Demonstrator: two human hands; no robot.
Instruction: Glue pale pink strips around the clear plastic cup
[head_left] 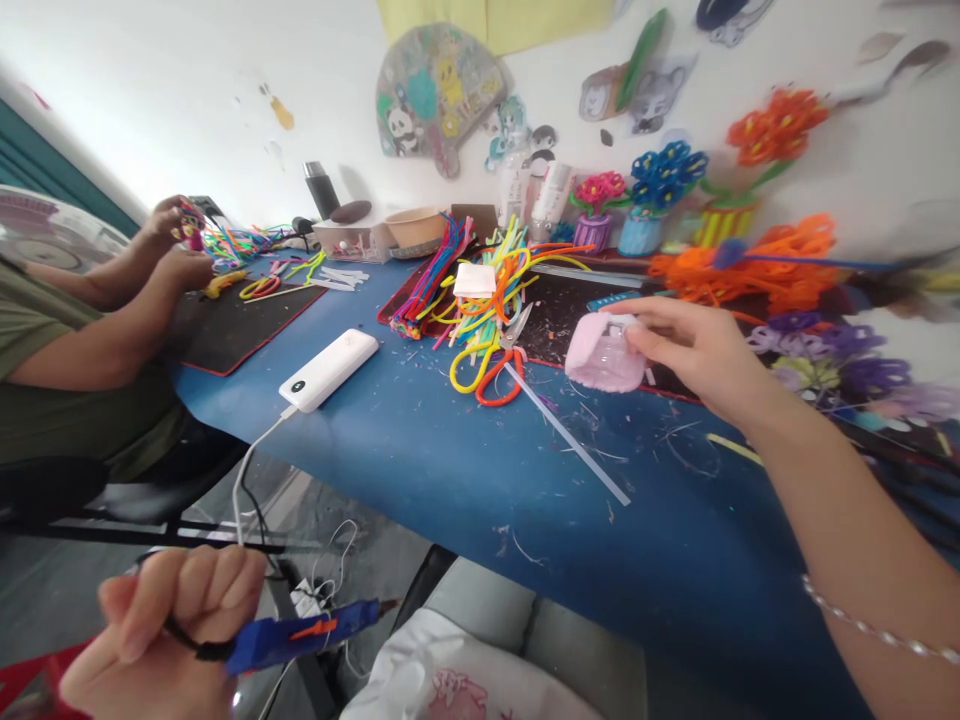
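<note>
At the lower left, my left hand is closed around the black cord end of a blue hot glue gun. The gun has an orange trigger and its nozzle points right, beside the table's front edge. My right hand pinches the rim of a small clear plastic cup wrapped in pink fuzzy material, over the blue table. Left of it lie scissors with a yellow and an orange handle loop, and a translucent glue stick slants across the table.
A white power bank with a cable lies on the table. Bundled pipe cleaners and a white pad sit behind the scissors. Pipe-cleaner flowers stand along the wall. At left, another person's hands work over a black mat.
</note>
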